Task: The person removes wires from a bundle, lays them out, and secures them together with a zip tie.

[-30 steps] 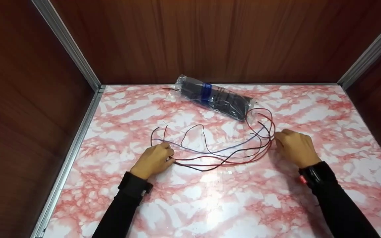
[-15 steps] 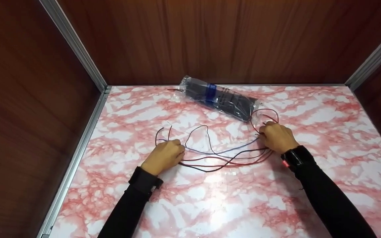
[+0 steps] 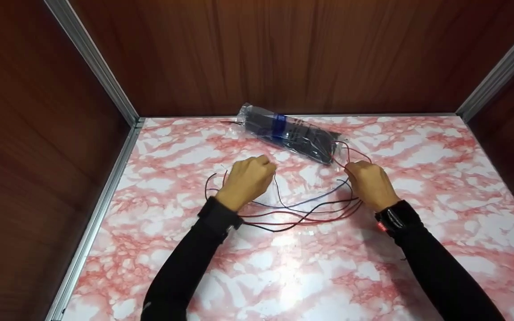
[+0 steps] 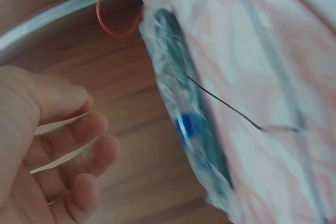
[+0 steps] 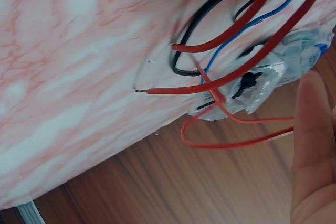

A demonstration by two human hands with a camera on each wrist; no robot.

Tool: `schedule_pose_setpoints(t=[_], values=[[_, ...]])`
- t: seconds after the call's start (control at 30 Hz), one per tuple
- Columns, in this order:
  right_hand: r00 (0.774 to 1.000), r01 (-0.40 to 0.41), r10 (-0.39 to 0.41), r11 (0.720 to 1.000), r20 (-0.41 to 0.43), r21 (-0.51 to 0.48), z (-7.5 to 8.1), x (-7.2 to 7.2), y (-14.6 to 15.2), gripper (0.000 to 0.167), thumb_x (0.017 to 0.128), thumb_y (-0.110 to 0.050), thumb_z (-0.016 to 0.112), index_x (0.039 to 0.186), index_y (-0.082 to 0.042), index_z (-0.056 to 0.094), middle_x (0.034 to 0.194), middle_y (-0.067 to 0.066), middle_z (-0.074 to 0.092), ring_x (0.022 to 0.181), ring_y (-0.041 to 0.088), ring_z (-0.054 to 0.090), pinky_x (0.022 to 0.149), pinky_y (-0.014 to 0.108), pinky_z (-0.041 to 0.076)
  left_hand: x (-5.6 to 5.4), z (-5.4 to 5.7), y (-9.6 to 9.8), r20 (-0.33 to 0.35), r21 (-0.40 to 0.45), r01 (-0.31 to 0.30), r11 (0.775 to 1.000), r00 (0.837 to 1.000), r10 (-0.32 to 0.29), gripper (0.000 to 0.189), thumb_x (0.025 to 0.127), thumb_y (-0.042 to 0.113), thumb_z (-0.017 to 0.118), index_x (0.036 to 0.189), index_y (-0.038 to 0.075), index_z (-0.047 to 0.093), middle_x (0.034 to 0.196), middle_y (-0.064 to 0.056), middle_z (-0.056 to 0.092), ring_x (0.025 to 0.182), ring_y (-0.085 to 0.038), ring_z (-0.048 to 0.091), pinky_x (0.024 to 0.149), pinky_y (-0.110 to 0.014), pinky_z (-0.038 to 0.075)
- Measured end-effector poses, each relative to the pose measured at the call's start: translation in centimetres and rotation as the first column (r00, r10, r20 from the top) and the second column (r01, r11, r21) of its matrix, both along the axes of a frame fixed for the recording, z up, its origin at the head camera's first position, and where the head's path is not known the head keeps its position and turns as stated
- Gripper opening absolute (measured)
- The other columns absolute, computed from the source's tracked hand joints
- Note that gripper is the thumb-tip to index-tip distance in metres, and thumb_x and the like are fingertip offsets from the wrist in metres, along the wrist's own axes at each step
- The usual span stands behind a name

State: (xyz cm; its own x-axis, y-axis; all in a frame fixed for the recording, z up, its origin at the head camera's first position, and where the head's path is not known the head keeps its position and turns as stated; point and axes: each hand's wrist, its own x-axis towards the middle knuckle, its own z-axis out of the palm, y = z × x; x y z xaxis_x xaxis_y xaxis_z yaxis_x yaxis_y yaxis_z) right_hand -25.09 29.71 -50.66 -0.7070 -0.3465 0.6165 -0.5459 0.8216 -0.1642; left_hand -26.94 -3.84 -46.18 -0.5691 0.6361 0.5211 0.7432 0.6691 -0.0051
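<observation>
- Handling loose wires on the table (image 3: 239, 278); landmark for all places: the plastic-wrapped package (image 3: 299, 138).
- Right hand (image 3: 370, 183), just on the near side of the package's right end: grip closed, pinching the thin red wire (image 5: 226, 147), which loops beside that end.
- Left hand (image 3: 248, 180), near side of the package's left half: grip slack, fingers loosely bent, nothing seen between them. Nearest strand: the thin black wire (image 4: 226, 102).
- Blue wire (image 5: 283, 9), thick red wires (image 5: 178, 90) and thick black wire (image 5: 185, 72): near side of the package, crossing one another.
- Judgement on technique: draw the thin red wire slowly away from the package, keeping its loop clear of the thick ends overlapping there; with the left grip, pick out the thin black wire alone, leaving the blue one undisturbed.
- Obscured: right fingertips, mostly outside the right wrist view; wire stretches beneath both hands in the head view.
- Left wrist view blurred; cannot tell whether the thin black wire touches the package. Lettering on the package unreadable.
</observation>
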Motion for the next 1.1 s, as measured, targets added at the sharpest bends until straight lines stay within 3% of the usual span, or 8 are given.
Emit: schedule_pose_setpoints(t=[0.13,0.3,0.47,0.63,0.77,0.93,1.0,1.1], values=[[0.999,-0.025,0.025,1.0,-0.047,0.011,0.0,0.4,-0.6,0.011,0.088,0.003,0.064,0.079,-0.002,0.061,0.072,0.011,0.059,0.063,0.029,0.063,0.051,0.044,0.049,-0.9,0.7,3.2,0.005,-0.018,0.053,0.998,0.999,-0.053,0.013,0.094,0.014,0.055,0.09,0.014,0.068,0.089,-0.001,0.061,0.071,-0.023,0.063,0.049,-0.037,0.049],[0.995,-0.055,0.059,0.997,-0.074,0.058,0.0,1.2,-1.1,0.007,0.088,0.006,0.062,0.086,-0.001,0.063,0.081,0.011,0.062,0.067,0.027,0.065,0.051,0.04,0.051,-1.3,0.2,6.7,0.022,-0.036,0.114,0.993,0.993,-0.114,0.016,0.096,0.015,0.054,0.105,0.019,0.067,0.107,-0.002,0.061,0.072,-0.022,0.064,0.047,-0.036,0.049],[0.993,-0.07,0.076,0.995,-0.091,0.076,0.4,1.5,-1.2,0.007,0.087,0.006,0.063,0.089,-0.001,0.064,0.084,0.01,0.062,0.069,0.026,0.065,0.053,0.039,0.052,-1.5,-0.3,9.3,0.046,-0.129,0.116,0.985,0.993,-0.111,0.034,0.092,0.011,0.059,0.122,0.026,0.061,0.125,-0.006,0.054,0.067,-0.022,0.063,0.046,-0.034,0.049],[0.99,-0.092,0.099,0.993,-0.101,0.073,0.3,1.8,-1.0,0.007,0.088,0.006,0.063,0.091,0.0,0.065,0.088,0.011,0.063,0.074,0.026,0.066,0.057,0.038,0.053,-2.0,-0.5,10.7,0.021,-0.213,0.085,0.973,0.996,-0.083,0.031,0.092,0.012,0.06,0.119,0.028,0.066,0.136,-0.007,0.049,0.074,-0.022,0.064,0.049,-0.035,0.049],[0.988,-0.105,0.113,0.991,-0.107,0.079,0.2,1.9,-0.9,0.008,0.09,0.004,0.06,0.092,-0.002,0.065,0.092,0.01,0.064,0.077,0.024,0.066,0.058,0.036,0.054,-2.4,-0.6,10.9,0.063,-0.188,0.096,0.978,0.994,-0.085,0.02,0.094,0.012,0.055,0.107,0.021,0.067,0.123,0.002,0.059,0.08,-0.022,0.064,0.053,-0.037,0.05],[0.985,-0.107,0.115,0.992,-0.131,0.072,0.2,2.2,-0.4,0.009,0.089,0.005,0.063,0.093,-0.002,0.065,0.095,0.01,0.064,0.079,0.023,0.066,0.058,0.037,0.053,-2.4,-0.8,11.3,0.184,-0.131,0.191,0.973,0.969,-0.165,0.02,0.096,0.01,0.049,0.11,0.018,0.062,0.099,0.003,0.061,0.075,-0.02,0.064,0.056,-0.036,0.05],[0.984,-0.106,0.116,0.991,-0.135,0.083,0.3,2.2,-0.3,0.008,0.089,0.004,0.063,0.094,-0.003,0.065,0.095,0.01,0.064,0.078,0.023,0.066,0.058,0.037,0.054,-2.3,-0.9,11.5,0.177,-0.148,0.19,0.971,0.971,-0.163,0.021,0.097,0.011,0.05,0.109,0.019,0.064,0.098,0.002,0.058,0.072,-0.02,0.062,0.054,-0.036,0.049],[0.983,-0.11,0.124,0.988,-0.133,0.106,0.3,2.3,-0.3,0.008,0.09,0.002,0.062,0.094,-0.003,0.065,0.095,0.009,0.064,0.077,0.022,0.066,0.057,0.037,0.053,-2.1,-1.0,11.5,0.11,-0.189,0.161,0.969,0.984,-0.142,0.019,0.096,0.011,0.053,0.1,0.02,0.069,0.095,0.0,0.055,0.069,-0.02,0.061,0.052,-0.035,0.048]])
